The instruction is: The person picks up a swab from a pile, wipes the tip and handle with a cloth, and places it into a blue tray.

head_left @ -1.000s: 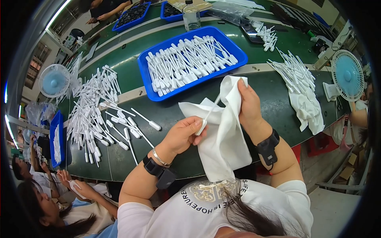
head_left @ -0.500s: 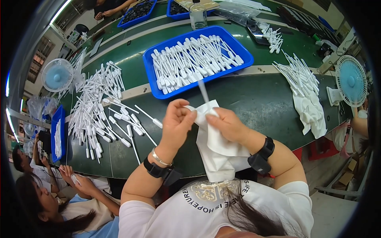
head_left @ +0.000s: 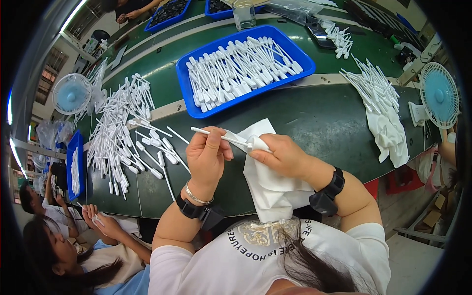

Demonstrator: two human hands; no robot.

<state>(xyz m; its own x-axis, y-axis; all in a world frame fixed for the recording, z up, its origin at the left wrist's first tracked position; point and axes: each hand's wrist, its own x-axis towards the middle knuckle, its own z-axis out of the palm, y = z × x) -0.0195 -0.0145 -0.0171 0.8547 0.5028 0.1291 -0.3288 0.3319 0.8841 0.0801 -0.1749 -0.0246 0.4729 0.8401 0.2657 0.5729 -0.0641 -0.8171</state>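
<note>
Left hand (head_left: 207, 156): fingers pressed together, pinching thin stem of white plastic pipette (head_left: 223, 139), held level above green table (head_left: 319, 123) edge. Right hand (head_left: 282, 156): closed around white cloth (head_left: 268, 184), wrapped over pipette's bulb end. Blue tray (head_left: 301, 58) of like pipettes beyond hands. Loose pipette pile (head_left: 123, 132) to left. Small blue fan (head_left: 71, 94) far left; second fan (head_left: 439, 94) far right.

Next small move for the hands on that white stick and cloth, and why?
Probably draw the white plastic stick leftward through the white cloth. The left hand pinches its shaft, while the right hand presses cloth around its wide end, so only that end looks covered.
</note>
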